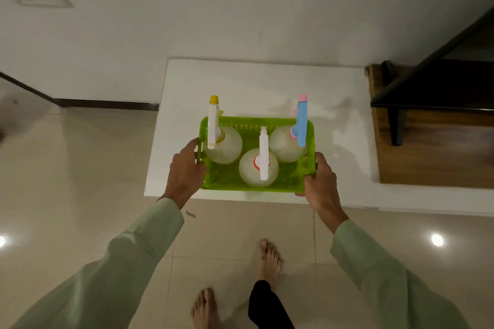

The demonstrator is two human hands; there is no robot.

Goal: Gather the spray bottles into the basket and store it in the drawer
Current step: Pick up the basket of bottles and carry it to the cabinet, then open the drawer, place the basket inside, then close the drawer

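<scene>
In the middle of the frame a bright green perforated plastic basket (267, 186) was gripped at both short ends. The left hand (185, 171) was clamped on the basket's left rim, thumb over the edge, and the right hand (319, 184) was clamped on the right rim near the lower corner; both arms wore pale green sleeves (112, 270).

Three round translucent spray bottles stood upright inside the basket. The bottle with the white trigger and yellow nozzle (213, 121) was at the basket's upper left, the bottle with the blue trigger and pink nozzle (301, 123) at its upper right, and the bottle with the all-white trigger and red collar (263, 157) lower, between the two, its body touching theirs.

The basket lay over the lower part of a white flat-topped cabinet (267, 83); whether it rested on the top or was lifted off it could not be told. A brown wooden surface (427, 163) lay at the right of the frame, beige glossy floor tiles (80, 168) filled the lower part, and bare feet (270, 262) showed at the bottom centre.
</scene>
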